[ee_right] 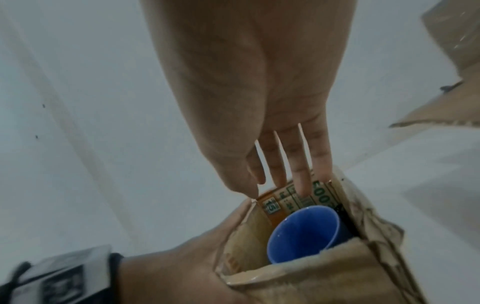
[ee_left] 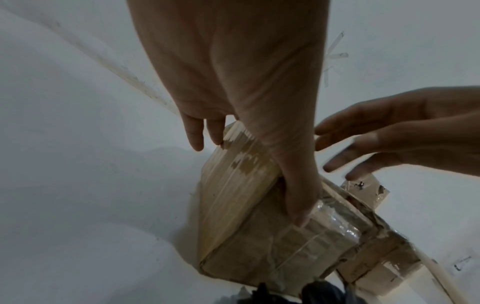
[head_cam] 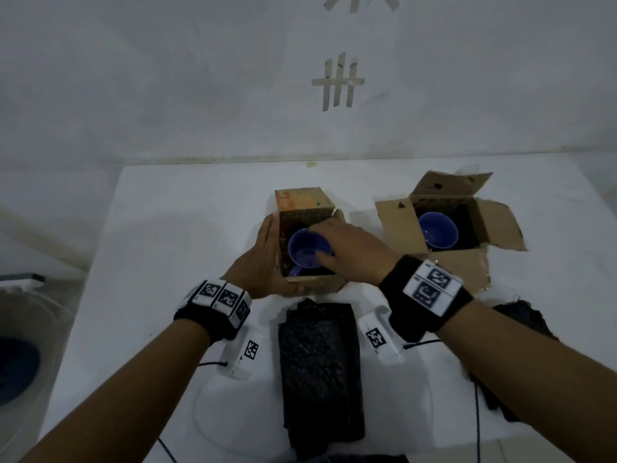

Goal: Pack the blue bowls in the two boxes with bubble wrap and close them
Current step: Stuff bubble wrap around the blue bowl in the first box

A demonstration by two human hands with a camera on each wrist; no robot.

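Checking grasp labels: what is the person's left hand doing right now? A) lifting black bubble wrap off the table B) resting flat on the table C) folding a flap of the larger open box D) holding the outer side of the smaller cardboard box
D: the left hand clasps the outer left wall of the smaller cardboard box, thumb along its near bottom edge, while the right hand reaches over the blue bowl inside.

Both forearms were bare; each wrist wore a black band (head_cam: 213,324) topped with white blocks of black square-code markers (head_cam: 430,285), thin black cables (head_cam: 210,364) trailing off.
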